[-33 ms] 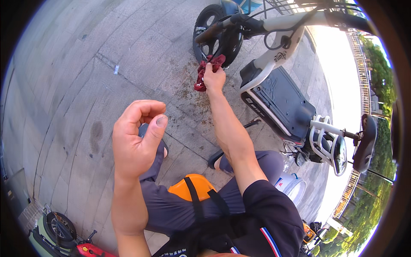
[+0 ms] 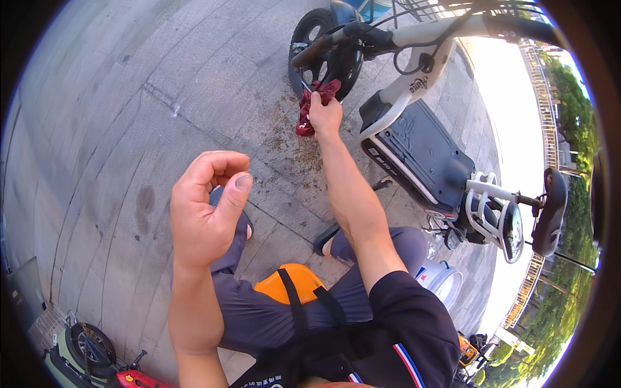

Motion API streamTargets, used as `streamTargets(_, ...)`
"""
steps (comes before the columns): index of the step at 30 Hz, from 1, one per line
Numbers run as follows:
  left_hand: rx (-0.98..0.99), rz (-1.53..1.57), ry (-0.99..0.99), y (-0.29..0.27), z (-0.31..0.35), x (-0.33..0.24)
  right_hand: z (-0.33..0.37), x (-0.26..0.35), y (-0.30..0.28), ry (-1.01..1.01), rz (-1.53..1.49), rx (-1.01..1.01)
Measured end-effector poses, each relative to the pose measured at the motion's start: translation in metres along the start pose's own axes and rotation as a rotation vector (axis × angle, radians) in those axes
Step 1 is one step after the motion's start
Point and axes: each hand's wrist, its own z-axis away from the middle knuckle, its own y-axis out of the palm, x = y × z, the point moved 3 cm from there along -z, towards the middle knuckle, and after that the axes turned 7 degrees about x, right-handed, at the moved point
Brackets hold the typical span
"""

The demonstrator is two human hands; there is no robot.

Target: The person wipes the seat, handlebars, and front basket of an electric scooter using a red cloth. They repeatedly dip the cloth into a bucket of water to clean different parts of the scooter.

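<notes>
My right hand reaches forward and grips a dark red rag, pressing it against the black front wheel of a white and black electric scooter. Part of the rag hangs below my fist. My left hand is raised over my knee, fingers loosely curled with the thumb apart, and it holds nothing. It is well away from the scooter. I am crouched, with grey trousers and a sandal visible on the paving.
Dirt specks are scattered over the grey paving slabs near the wheel. An orange round object with a black strap sits between my knees. A white bucket stands by my right leg. A small wheeled machine lies lower left.
</notes>
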Motion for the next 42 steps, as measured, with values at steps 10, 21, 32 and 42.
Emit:
streamTargets(10,0.010,0.040,-0.021,0.010,-0.004,-0.001,-0.041,0.196,-0.098,-0.430,0.419,0.007)
streamTargets(21,0.041,0.068,-0.087,-0.005,-0.005,0.001,-0.020,0.154,-0.088,-0.584,0.896,0.024)
streamTargets(32,0.011,0.038,-0.094,-0.008,-0.004,0.006,-0.049,0.175,-0.069,-0.586,0.416,-0.189)
streamTargets(42,-0.004,0.035,-0.110,-0.007,-0.006,0.009,-0.043,0.102,-0.094,-0.462,0.439,-0.236)
